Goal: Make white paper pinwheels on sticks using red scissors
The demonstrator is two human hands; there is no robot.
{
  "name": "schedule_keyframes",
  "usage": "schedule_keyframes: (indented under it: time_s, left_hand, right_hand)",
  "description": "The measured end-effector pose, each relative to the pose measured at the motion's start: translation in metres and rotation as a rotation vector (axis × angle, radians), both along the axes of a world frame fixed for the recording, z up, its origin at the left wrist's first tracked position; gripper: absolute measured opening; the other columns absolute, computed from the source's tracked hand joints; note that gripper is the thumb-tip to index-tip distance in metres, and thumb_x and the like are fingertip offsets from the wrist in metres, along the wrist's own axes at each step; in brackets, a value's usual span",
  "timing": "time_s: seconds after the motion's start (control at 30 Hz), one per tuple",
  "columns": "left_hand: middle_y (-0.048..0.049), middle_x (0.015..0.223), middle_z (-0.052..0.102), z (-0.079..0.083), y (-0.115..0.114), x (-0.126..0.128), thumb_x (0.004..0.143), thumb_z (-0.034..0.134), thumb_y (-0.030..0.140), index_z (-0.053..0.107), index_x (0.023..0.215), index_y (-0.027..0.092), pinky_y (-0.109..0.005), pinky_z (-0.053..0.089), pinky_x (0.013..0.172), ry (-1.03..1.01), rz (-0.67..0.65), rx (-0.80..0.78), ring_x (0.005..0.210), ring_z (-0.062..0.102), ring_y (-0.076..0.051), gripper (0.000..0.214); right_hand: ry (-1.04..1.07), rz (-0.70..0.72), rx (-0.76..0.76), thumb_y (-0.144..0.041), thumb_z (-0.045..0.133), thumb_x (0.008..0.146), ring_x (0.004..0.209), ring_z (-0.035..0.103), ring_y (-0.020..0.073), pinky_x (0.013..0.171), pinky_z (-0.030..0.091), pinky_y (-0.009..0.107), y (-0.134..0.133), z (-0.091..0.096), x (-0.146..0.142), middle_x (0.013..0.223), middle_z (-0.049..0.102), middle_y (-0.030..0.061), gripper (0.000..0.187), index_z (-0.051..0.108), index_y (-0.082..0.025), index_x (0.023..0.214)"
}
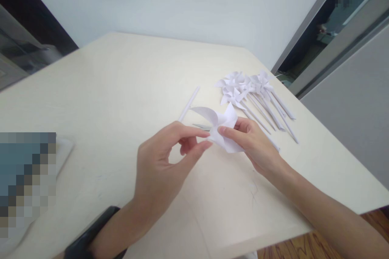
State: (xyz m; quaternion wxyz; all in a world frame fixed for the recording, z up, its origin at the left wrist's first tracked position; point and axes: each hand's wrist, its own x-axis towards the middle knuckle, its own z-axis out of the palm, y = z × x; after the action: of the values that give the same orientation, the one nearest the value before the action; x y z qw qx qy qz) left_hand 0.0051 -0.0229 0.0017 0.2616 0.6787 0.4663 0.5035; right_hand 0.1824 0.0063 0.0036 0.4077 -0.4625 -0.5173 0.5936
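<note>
A white paper pinwheel (223,123) with curled blades is held above the table in front of me. My right hand (251,137) grips it, thumb on the folded middle and fingers behind. At its left side, my left hand (170,162) pinches a corner of the paper between thumb and forefinger. Just behind the pinwheel lie scissors (200,126), mostly hidden, with the pointed blades showing. A rolled white paper stick (190,103) rests on the table beyond my left hand.
Several finished paper pinwheels (243,87) on paper sticks lie in a bunch at the right. The pale table (121,81) meets a white wall at the back. A blurred-out item (27,178) sits at the left edge. A person (331,12) is partly visible through the opening at upper right.
</note>
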Motion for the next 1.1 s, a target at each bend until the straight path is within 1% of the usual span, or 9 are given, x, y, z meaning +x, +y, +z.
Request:
schedule_keyframes:
  time_s: [0.07,0.13,0.23,0.33,0.43,0.57,0.73,0.87,1.1]
  left_hand:
    - [0.0027,0.078,0.061,-0.002,-0.002,0.003,0.077,0.066,0.016,0.066,0.087,0.024,-0.025,0.045,0.069,0.021,-0.123,0.028,0.072,0.055,-0.012,0.013]
    - [0.0027,0.082,0.063,-0.003,-0.001,0.004,0.08,0.064,0.016,0.064,0.086,0.024,-0.024,0.046,0.074,-0.003,-0.198,-0.054,0.077,0.058,-0.012,0.01]
    - [0.0042,0.081,0.058,-0.004,0.002,0.005,0.08,0.064,0.024,0.057,0.081,0.024,-0.024,0.047,0.072,-0.13,-0.175,-0.239,0.077,0.058,-0.011,0.006]
    - [0.0051,0.079,0.052,-0.007,0.005,0.005,0.073,0.071,0.035,0.052,0.078,0.024,-0.024,0.046,0.066,-0.168,-0.129,-0.373,0.072,0.054,-0.012,0.022]
    - [0.0041,0.085,0.055,-0.008,0.008,0.005,0.066,0.075,0.042,0.055,0.082,0.025,-0.025,0.043,0.061,-0.098,-0.115,-0.469,0.069,0.052,-0.012,0.03]
    - [0.0019,0.096,0.061,-0.005,0.01,0.005,0.069,0.072,0.043,0.062,0.088,0.026,-0.024,0.041,0.058,-0.087,-0.133,-0.503,0.068,0.056,-0.012,0.027]
    - [0.0,0.093,0.069,-0.001,0.013,0.001,0.077,0.066,0.035,0.07,0.087,0.026,-0.024,0.047,0.069,-0.178,-0.238,-0.452,0.081,0.063,-0.017,0.015]
    - [0.0008,0.094,0.072,-0.003,0.015,-0.003,0.079,0.065,0.034,0.072,0.09,0.027,-0.025,0.049,0.077,-0.232,-0.254,-0.471,0.087,0.066,-0.018,0.015]
    - [0.0003,0.081,0.072,-0.006,0.015,-0.006,0.076,0.067,0.039,0.071,0.077,0.025,-0.025,0.048,0.069,-0.235,-0.166,-0.538,0.081,0.066,-0.02,0.015]
  right_hand:
    - [0.002,0.018,0.037,-0.027,0.062,0.079,0.061,0.053,0.0074,0.053,0.038,0.018,-0.001,0.0,-0.001,0.071,0.061,-0.0006,0.013,0.065,-0.015,0.079]
    - [-0.002,0.028,0.071,-0.027,0.063,0.079,0.063,0.055,0.0083,0.056,0.041,0.018,-0.002,0.0,-0.003,0.071,0.062,-0.0006,0.013,0.065,-0.015,0.079]
    - [-0.036,0.03,0.132,-0.027,0.062,0.08,0.067,0.057,0.0096,0.057,0.042,0.02,-0.006,-0.001,-0.005,0.078,0.064,0.0005,0.013,0.064,-0.016,0.087]
    - [-0.148,0.021,0.18,-0.026,0.06,0.081,0.073,0.059,0.0134,0.061,0.044,0.024,-0.009,-0.003,-0.008,0.086,0.065,0.0031,0.015,0.063,-0.016,0.091]
    - [-0.264,0.003,0.268,-0.029,0.061,0.08,0.078,0.06,0.0162,0.067,0.046,0.028,-0.011,-0.004,-0.01,0.087,0.064,0.0033,0.017,0.064,-0.016,0.09]
    - [-0.308,0.016,0.329,-0.033,0.061,0.081,0.078,0.059,0.0166,0.068,0.046,0.029,-0.012,-0.005,-0.011,0.082,0.062,0.0016,0.018,0.064,-0.017,0.088]
    - [-0.26,0.033,0.281,-0.036,0.062,0.08,0.08,0.058,0.0168,0.067,0.046,0.028,-0.012,-0.002,-0.01,0.086,0.062,0.0032,0.022,0.064,-0.015,0.086]
    - [-0.171,0.042,0.208,-0.032,0.062,0.08,0.078,0.059,0.0153,0.065,0.046,0.026,-0.011,0.001,-0.008,0.087,0.064,0.0037,0.02,0.064,-0.015,0.091]
    - [0.05,0.099,0.115,-0.023,0.067,0.077,0.073,0.06,0.0085,0.061,0.046,0.016,-0.011,0.0,-0.007,0.084,0.066,-0.0006,0.019,0.069,-0.019,0.095]
